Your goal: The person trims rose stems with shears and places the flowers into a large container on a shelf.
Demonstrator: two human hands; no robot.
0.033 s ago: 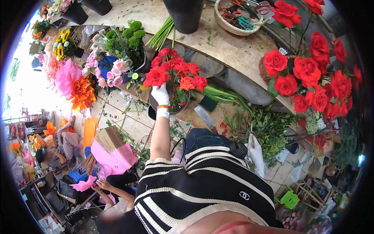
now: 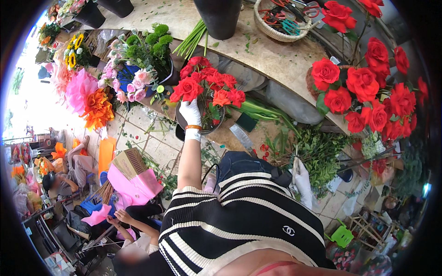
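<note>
My left hand (image 2: 189,112), in a white glove with an orange band at the wrist, grips a red rose (image 2: 187,89) just below its bloom, at the near side of a bunch of red roses (image 2: 221,80) in a dark round bucket (image 2: 183,126). My right hand (image 2: 300,177), also gloved in white, is low on the right beside loose green foliage (image 2: 324,161), its fingers closed on a slim pale object that I cannot make out.
A long worktop (image 2: 281,60) carries a black bucket (image 2: 216,16) and a tool basket (image 2: 260,25). Red roses (image 2: 363,83) fill the right. Pink roses (image 2: 138,89) stand left. Below left, a co-worker (image 2: 129,221) handles pink paper (image 2: 99,216). Cuttings lie on the tiled floor (image 2: 152,142).
The pink paper in the co-worker's hands has shifted slightly. My own hands look unmoved.
</note>
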